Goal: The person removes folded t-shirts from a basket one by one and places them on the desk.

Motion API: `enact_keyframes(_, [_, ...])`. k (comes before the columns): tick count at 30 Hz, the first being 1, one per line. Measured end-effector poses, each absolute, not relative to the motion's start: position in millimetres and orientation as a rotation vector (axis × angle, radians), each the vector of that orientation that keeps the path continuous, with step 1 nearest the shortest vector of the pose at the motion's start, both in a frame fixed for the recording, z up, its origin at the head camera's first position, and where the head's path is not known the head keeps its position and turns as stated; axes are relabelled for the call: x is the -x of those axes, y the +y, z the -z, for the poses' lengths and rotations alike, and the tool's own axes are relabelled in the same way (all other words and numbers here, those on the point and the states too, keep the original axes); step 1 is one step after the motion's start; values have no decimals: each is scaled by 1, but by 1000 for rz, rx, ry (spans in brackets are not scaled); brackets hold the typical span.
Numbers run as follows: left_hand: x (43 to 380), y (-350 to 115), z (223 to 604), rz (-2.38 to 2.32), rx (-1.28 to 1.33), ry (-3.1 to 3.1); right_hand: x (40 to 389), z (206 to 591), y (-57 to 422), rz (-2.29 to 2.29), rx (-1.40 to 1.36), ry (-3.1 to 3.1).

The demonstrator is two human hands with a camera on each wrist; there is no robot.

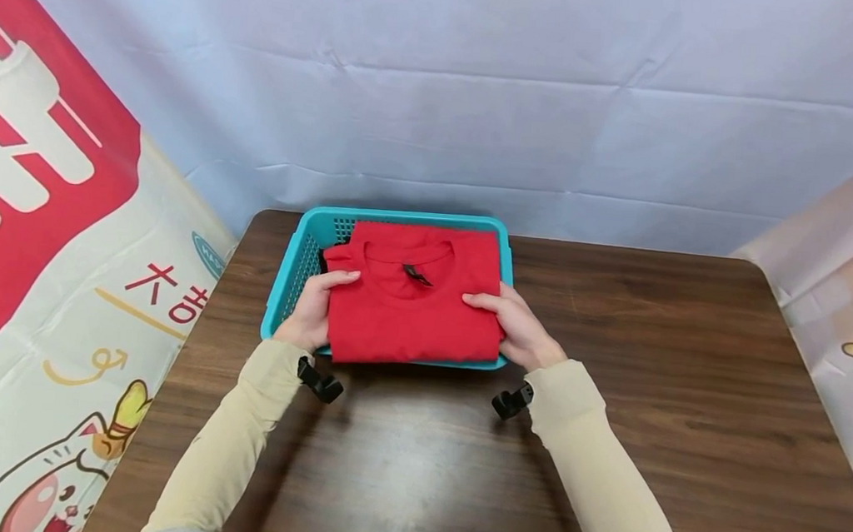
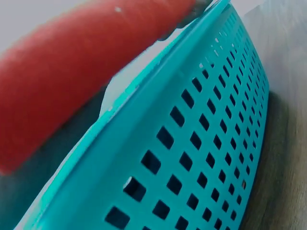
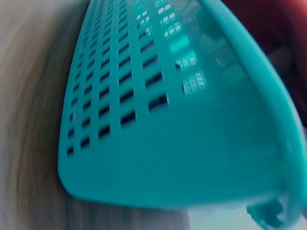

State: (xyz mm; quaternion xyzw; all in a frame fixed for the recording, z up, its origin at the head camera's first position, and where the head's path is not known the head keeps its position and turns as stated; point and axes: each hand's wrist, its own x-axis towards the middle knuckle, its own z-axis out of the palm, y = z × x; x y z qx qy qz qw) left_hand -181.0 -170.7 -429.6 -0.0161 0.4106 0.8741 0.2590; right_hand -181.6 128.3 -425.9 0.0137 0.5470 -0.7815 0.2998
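Observation:
A folded red T-shirt (image 1: pixel 413 319), its neckline and black neck label facing up, is held over a turquoise plastic basket (image 1: pixel 292 276). My left hand (image 1: pixel 310 311) grips the shirt's left edge, thumb on top and the other fingers hidden beneath. On the opposite edge my right hand (image 1: pixel 521 328) grips it the same way. The shirt's front fold overhangs the near rim. From the left wrist, the red shirt (image 2: pixel 96 57) shows above the perforated basket wall (image 2: pixel 192 139). In the right wrist view the basket (image 3: pixel 201 143) fills most of the picture, blurred.
More red cloth (image 1: pixel 481 244) lies in the basket behind the shirt, with something dark at its left. The basket stands at the back of a brown wooden table (image 1: pixel 652 359). A pale curtain (image 1: pixel 467 127) hangs behind; printed cloth (image 1: pixel 157 345) hangs at the left.

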Motion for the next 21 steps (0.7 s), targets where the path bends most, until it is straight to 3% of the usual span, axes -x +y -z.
enact_keyframes(21, [182, -144, 422, -2194, -186, 1173, 173, 414, 170, 2135, -23, 1402])
